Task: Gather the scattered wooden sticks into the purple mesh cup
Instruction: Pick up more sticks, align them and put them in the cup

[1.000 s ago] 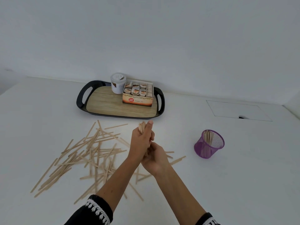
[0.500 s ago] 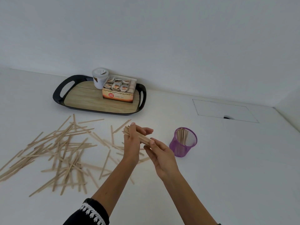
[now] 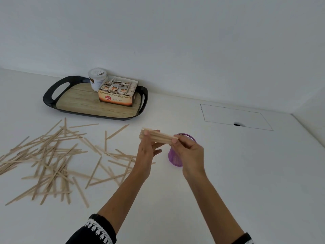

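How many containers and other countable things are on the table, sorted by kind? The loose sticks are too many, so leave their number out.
Purple mesh cup: 1
Black tray: 1
White tub: 1
Tea bag box: 1
Bundle of sticks, held by the left hand and right hand: 1
Scattered sticks: too many to count
Total: 5

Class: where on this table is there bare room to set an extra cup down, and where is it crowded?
Bare: the table right of the purple mesh cup, and the tray left half. Crowded: scattered wooden sticks at left.
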`<state>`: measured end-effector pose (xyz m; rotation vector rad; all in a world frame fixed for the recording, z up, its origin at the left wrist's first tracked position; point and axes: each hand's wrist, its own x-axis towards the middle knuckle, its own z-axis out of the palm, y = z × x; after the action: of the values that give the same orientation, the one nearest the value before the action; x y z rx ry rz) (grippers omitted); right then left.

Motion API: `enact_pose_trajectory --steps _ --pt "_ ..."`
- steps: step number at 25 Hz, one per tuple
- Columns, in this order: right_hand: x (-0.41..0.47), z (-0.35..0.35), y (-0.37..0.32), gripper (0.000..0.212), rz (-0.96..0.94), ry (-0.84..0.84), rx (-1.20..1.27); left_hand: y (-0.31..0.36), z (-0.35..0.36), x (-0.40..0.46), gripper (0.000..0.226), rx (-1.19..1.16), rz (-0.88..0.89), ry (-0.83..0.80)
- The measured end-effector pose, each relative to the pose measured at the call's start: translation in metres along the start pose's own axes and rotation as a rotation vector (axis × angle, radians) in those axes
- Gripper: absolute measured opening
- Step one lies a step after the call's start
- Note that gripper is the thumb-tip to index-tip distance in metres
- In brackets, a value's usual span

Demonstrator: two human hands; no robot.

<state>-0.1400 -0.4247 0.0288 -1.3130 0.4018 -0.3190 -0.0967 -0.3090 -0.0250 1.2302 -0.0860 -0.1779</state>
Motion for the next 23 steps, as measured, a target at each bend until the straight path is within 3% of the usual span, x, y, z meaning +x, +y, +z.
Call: enact_pose_trajectory --steps 4,7,10,13,17,23 --pt "0.029 -0.024 -0.041 0.016 -0.219 0.013 -0.208 -0.019 -0.007 -0.005 0.058 0.57 0.112 -0.033" --pt "0.046 -0.041 -0.066 0.014 -0.452 0.007 -0.707 -0.047 -0.022 -0.008 0.056 1.163 0.147 -0.05" --pt "0.055 -0.049 -0.081 0.013 -0.538 -0.103 -1.062 -0.071 -0.032 -0.014 0.057 1.536 0.178 -0.114" --pt "0.063 -0.045 -0.081 0.016 -0.492 -0.274 -1.368 -0.079 -0.035 -0.016 0.055 1.621 0.218 -0.099" --pt "0.072 -0.03 -0.06 0.022 -0.341 -0.452 -1.58 -0.078 -0.035 -0.016 0.05 1.592 0.249 -0.094" --pt "0.081 -0.021 -0.041 0.029 -0.238 -0.43 -1.629 -0.078 -0.036 -0.016 0.049 1.564 0.239 -0.103"
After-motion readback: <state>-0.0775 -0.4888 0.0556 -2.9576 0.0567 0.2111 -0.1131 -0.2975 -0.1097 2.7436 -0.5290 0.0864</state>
